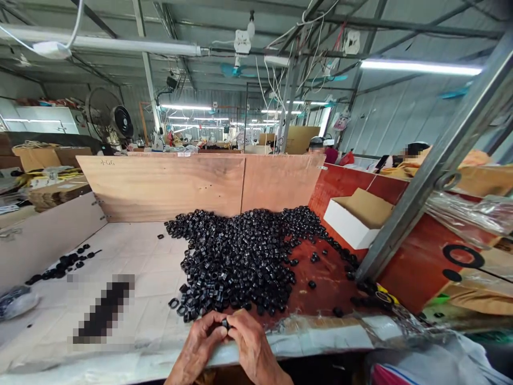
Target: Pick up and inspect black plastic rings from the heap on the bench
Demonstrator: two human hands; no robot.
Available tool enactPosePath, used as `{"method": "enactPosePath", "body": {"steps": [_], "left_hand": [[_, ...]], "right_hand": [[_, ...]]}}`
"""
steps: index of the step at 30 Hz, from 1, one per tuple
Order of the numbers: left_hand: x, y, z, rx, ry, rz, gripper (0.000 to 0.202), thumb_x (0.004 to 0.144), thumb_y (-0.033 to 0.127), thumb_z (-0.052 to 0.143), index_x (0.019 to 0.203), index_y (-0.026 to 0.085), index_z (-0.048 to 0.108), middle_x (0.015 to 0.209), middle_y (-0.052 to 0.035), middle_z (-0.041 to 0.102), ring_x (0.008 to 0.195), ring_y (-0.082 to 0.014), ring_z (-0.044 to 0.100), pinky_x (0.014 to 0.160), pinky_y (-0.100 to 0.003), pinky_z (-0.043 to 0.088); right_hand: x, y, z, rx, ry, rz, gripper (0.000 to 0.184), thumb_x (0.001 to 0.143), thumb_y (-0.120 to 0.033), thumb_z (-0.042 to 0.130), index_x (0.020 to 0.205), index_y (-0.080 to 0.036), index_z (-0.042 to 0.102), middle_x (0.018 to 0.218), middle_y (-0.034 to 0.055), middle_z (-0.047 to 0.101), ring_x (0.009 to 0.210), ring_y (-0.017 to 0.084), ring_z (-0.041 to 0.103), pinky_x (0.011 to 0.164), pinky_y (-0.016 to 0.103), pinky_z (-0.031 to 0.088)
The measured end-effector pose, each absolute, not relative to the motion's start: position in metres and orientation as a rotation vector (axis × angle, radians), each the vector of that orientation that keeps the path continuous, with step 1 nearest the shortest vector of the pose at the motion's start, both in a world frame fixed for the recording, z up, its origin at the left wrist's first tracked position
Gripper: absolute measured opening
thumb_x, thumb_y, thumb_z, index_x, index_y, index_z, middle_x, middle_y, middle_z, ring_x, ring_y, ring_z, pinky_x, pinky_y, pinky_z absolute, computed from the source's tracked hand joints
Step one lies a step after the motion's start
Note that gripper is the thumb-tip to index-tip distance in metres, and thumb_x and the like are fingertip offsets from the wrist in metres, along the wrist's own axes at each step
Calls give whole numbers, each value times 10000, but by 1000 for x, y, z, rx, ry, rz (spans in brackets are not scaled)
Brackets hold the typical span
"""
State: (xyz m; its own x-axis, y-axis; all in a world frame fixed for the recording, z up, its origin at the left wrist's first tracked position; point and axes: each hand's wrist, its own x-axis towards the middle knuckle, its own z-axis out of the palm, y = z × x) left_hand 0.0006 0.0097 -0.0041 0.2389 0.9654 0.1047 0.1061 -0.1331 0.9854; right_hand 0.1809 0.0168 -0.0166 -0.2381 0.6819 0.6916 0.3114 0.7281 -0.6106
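My left hand and my right hand meet at the near edge of the table, fingers pinched together. Between their fingertips sits a small black ring, held by both hands. Just beyond them lies a big heap of black plastic rings, spread over the middle of the table. Loose rings lie at the heap's near left edge, a short way from my left hand.
Wooden boards wall the table at the back. A white and brown cardboard box stands at the right. A slanted metal post crosses the right side. A small row of black rings lies far left. People sit beyond the wall.
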Motion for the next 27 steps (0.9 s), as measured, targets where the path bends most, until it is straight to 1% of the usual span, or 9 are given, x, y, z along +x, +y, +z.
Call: {"method": "enactPosePath", "body": {"steps": [4,7,10,14,17,19,22,24,27], "left_hand": [[0,14,-12,1334,945,1066,428,852,598,734,984,193,773,828,-51,757,749,-202,677,751,-308,526],[0,16,-20,1263,908,1101,439,800,587,800,965,182,765,814,-45,755,743,-189,670,754,-297,513],[1,19,-27,1221,910,1136,440,770,580,831,928,176,755,754,-28,741,703,-178,662,732,-290,506],[3,20,-24,1223,901,1151,428,799,571,808,926,166,752,711,-29,732,671,-179,668,710,-294,518],[5,11,-9,1213,896,1151,367,824,514,801,960,176,755,794,-35,761,728,-185,689,752,-298,537],[7,5,3,1238,945,1145,311,846,457,793,1000,189,760,909,-43,779,831,-201,702,838,-319,546],[7,2,10,1369,1033,1179,269,832,430,806,956,193,774,949,-41,768,917,-219,684,890,-326,537],[7,4,7,1422,1058,1203,256,847,425,795,973,204,776,986,-41,765,953,-221,684,913,-332,531],[5,7,-4,1536,1054,1243,245,884,420,768,1021,216,773,1050,-52,756,1002,-223,689,945,-350,528]], "right_hand": [[183,18,-20,-773,-1808,600,233,1032,-212,518,1050,-215,751,941,79,721,858,191,712,760,249,589],[179,22,-28,-780,-1726,672,203,1022,-240,572,1036,-226,774,951,70,738,842,186,730,727,233,597],[176,26,-35,-719,-1717,636,210,1023,-231,565,1019,-237,775,991,72,750,866,192,743,742,240,611],[175,29,-39,-697,-1749,503,206,1024,-239,552,1033,-247,758,1021,75,765,930,213,747,814,271,620],[174,24,-34,-810,-1696,460,226,1026,-264,559,1176,-236,726,1027,80,777,920,216,760,797,266,627],[174,17,-28,-888,-1666,433,275,1038,-268,537,1250,-206,700,1063,103,781,943,223,764,817,276,624],[175,11,-17,-936,-1734,480,265,1055,-274,490,1128,-187,730,1020,111,783,928,228,752,844,310,601],[176,9,-11,-983,-1728,538,239,1040,-288,518,1043,-182,733,915,90,778,805,207,736,749,285,586],[177,7,-7,-1039,-1687,629,214,1015,-298,562,987,-184,741,880,76,780,738,186,718,682,256,556]]}}
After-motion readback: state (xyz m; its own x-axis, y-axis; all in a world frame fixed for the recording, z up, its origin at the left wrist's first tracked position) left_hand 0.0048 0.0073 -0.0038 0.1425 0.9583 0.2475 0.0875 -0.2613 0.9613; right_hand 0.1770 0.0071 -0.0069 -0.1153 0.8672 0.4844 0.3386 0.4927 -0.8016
